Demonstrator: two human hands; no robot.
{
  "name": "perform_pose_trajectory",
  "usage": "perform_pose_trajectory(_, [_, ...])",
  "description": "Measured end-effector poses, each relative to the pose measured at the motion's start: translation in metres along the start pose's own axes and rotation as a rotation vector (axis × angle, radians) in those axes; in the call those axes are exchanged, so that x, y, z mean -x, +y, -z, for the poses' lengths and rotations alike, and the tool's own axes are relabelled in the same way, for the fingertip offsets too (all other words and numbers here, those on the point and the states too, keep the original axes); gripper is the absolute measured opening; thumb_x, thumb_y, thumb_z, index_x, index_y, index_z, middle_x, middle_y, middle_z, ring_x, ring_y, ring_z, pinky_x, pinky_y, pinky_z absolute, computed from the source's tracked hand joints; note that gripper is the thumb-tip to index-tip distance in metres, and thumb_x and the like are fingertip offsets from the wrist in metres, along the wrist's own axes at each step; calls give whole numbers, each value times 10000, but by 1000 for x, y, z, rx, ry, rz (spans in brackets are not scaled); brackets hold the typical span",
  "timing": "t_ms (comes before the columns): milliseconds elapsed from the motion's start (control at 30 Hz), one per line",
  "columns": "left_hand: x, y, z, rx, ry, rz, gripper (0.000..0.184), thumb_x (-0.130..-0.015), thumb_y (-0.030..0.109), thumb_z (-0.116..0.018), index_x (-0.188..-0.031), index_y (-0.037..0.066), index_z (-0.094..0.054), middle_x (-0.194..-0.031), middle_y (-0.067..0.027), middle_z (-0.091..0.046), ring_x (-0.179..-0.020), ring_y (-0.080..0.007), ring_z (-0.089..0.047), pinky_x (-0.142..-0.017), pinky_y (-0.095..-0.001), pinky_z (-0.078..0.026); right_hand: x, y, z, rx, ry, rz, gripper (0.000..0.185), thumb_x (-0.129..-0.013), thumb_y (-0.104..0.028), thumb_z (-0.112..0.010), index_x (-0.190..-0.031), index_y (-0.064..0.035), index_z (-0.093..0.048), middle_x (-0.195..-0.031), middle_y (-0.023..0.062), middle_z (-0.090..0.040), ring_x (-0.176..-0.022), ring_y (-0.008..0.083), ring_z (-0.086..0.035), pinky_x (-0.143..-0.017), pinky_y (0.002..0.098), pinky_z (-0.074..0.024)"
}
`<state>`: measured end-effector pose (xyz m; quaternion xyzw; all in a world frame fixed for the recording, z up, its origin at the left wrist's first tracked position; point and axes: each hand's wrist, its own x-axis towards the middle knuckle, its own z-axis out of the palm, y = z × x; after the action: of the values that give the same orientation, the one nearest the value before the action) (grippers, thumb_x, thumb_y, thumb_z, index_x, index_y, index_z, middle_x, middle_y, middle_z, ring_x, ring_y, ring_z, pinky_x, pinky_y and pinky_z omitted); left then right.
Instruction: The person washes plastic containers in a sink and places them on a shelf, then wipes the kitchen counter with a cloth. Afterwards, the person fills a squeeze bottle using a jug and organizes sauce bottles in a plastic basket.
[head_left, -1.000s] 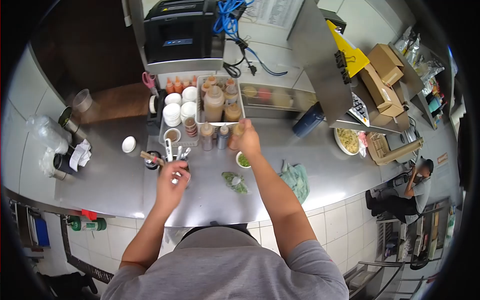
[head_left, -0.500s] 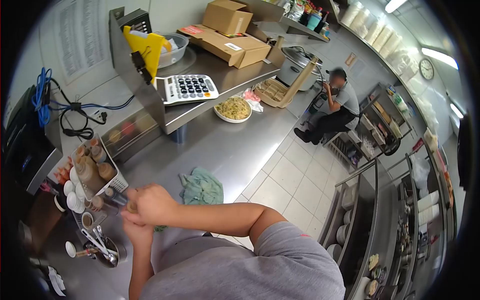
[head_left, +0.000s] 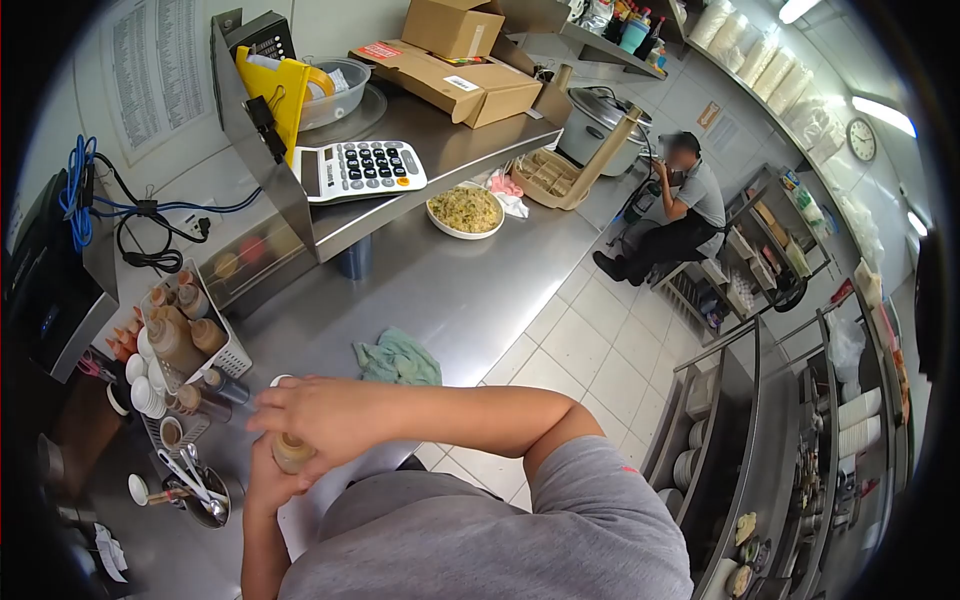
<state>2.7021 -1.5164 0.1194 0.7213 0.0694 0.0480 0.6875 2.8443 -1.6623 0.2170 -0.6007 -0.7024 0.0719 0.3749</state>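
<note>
A small clear container with tan contents (head_left: pixel 292 453) is held between my two hands, close to my body. My left hand (head_left: pixel 266 482) is closed around its side from below. Over its top reaches my right hand (head_left: pixel 325 415), fingers curled down onto it; they partly hide it. A white round piece (head_left: pixel 283 380) shows just beyond my right fingers; I cannot tell whether it is held. Nearby on the steel counter (head_left: pixel 440 290) lies a crumpled green cloth (head_left: pixel 398 358). Left of my hands stands a white basket (head_left: pixel 236 362) of squeeze bottles (head_left: pixel 172 343).
A metal pot with spoons (head_left: pixel 212 510) stands by my left wrist. A plate of rice (head_left: pixel 466 211) sits farther along the counter, under a shelf with a calculator (head_left: pixel 365 168) and cardboard boxes (head_left: pixel 450 80). Another person (head_left: pixel 690 205) sits in the background beside shelving.
My right hand has shifted from a tight grip to a more spread hold, so more of the tan container shows. The white round piece has come into sight. The view has moved slightly.
</note>
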Motion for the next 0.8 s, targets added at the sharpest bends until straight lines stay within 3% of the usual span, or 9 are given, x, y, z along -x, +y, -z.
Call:
perform_pose_trajectory(67, [10,-7,-2,-31,20,60,564,-565,89,-787,-1088,20,-584,-866,-42,-663,-751,-123,-629,-643,-302,-518,-3,-6,-5,140,-46,-153,303,-682,-233,-716,-883,-36,-605,-897,141,-641,-910,328,-631,-758,442,-488])
perform_pose_trajectory(133, [18,-21,-1,-63,35,114,561,-569,84,-790,-1088,21,-586,-856,-43,-669,-729,-126,-631,-626,-299,-517,-14,-5,-10,49,-623,-380,361,-694,-227,-728,-977,-33,-617,-1050,127,-597,-1032,329,-592,-833,398,-500])
perform_pose_trajectory(167, [23,-34,3,-73,12,95,555,-577,68,-783,-1094,25,-586,-860,-44,-670,-721,-125,-630,-616,-287,-513,-14,-7,-10,50,-617,-384,361,-694,-227,-728,-977,-33,-617,-1050,127,-597,-1032,329,-592,-833,398,-500])
perform_pose_trajectory(367, [47,-22,8,45,-24,88,528,-587,-22,-762,-1074,35,-566,-829,-45,-654,-698,-115,-620,-588,-269,-507,-6,-3,-18,37,-254,181,279,-702,-132,-709,-940,-37,-598,-969,124,-615,-930,344,-616,-824,402,-502])
perform_pose_trajectory(467, [64,-11,10,109,-10,162,530,-582,-54,-756,-1057,37,-540,-823,-50,-645,-713,-118,-620,-603,-277,-513,4,15,-31,-51,-99,96,234,-699,-129,-696,-908,-62,-613,-941,140,-634,-873,350,-620,-804,430,-489])
perform_pose_trajectory(533, [72,-15,18,151,1,182,534,-578,-63,-756,-1050,37,-528,-825,-53,-641,-725,-121,-621,-622,-282,-517,27,50,-51,66,-132,-400,238,-712,-145,-717,-902,-61,-601,-962,137,-636,-935,342,-613,-847,428,-474])
perform_pose_trajectory(600, [77,-27,23,161,34,89,535,-581,-52,-757,-1051,35,-516,-825,-58,-634,-742,-134,-625,-663,-289,-521,61,88,-90,159,-199,-622,279,-715,-178,-748,-907,-59,-583,-964,136,-638,-963,340,-609,-867,424,-462])
perform_pose_trajectory(733, [77,-23,23,210,72,86,541,-577,-29,-771,-1049,38,-515,-827,-57,-630,-760,-141,-627,-696,-293,-521,109,147,-167,182,35,-664,314,-707,-205,-768,-902,-62,-567,-947,132,-639,-969,330,-605,-870,430,-455])
perform_pose_trajectory(800, [71,-20,18,183,85,56,548,-579,-4,-779,-1057,40,-515,-840,-58,-632,-767,-146,-628,-696,-294,-521,114,148,-174,217,194,-683,311,-735,-205,-756,-944,-61,-577,-1084,146,-626,-1067,332,-567,-918,431,-439])
